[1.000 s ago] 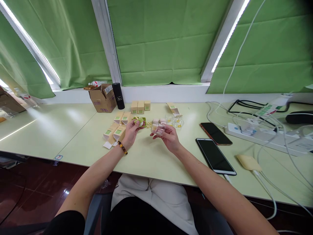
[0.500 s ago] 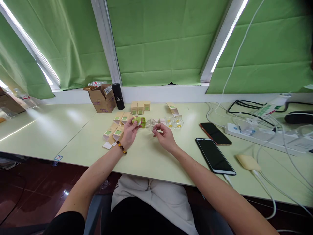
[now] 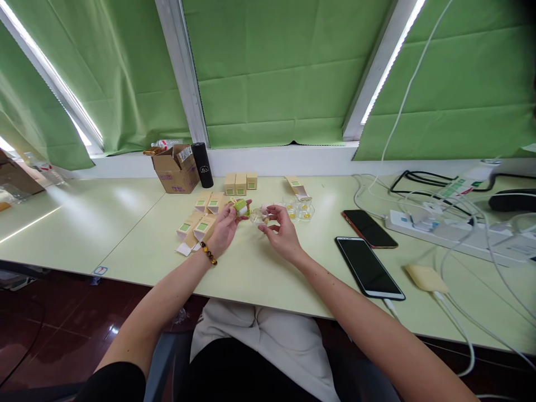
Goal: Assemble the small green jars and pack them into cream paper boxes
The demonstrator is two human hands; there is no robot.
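My left hand [image 3: 225, 228], with a beaded bracelet at the wrist, is closed on a small green-and-white item [image 3: 242, 208] whose kind I cannot make out. Facing it, my right hand [image 3: 281, 231] grips a small clear plastic container [image 3: 258, 216] between thumb and fingers. The two held things are close together above the table; whether they touch is unclear. Just beyond my right hand lie several clear containers with yellow bits inside [image 3: 304, 209]. Near my left hand stand several small tan boxes with green labels [image 3: 204, 226], some with flaps open.
More tan boxes [image 3: 240, 184] stand at the back, and an opened one [image 3: 296, 188] lies right of them. A cardboard carton [image 3: 176, 168] and a black cylinder [image 3: 202, 164] are back left. Two phones [image 3: 369, 268], a power strip [image 3: 456, 234] and cables occupy the right.
The green item in my left hand has turned, showing more white side. My right hand's fingers have spread around the clear container, and its position has shifted slightly.
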